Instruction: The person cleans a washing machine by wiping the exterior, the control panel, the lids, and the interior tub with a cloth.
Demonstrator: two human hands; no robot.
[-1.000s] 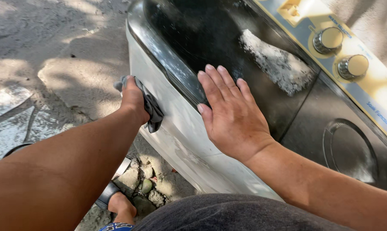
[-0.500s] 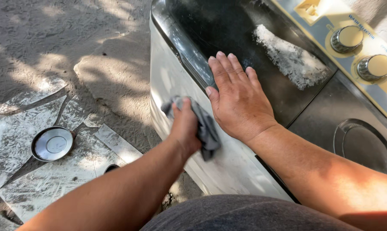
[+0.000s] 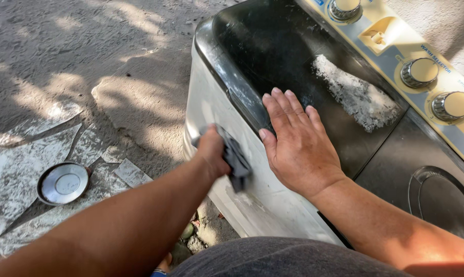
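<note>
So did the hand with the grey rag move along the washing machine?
Yes. The left hand with the grey rag slid along the white side panel, from beneath the right hand toward the machine's far corner.

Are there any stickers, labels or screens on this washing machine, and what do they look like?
Control panel: a long cream and pale-blue strip along the machine's far edge, with small blue lettering.
Three round silver knobs sit on it, each in a cream circle.
A small cream square recess lies between the knobs.
No screens or packages in view.
</note>
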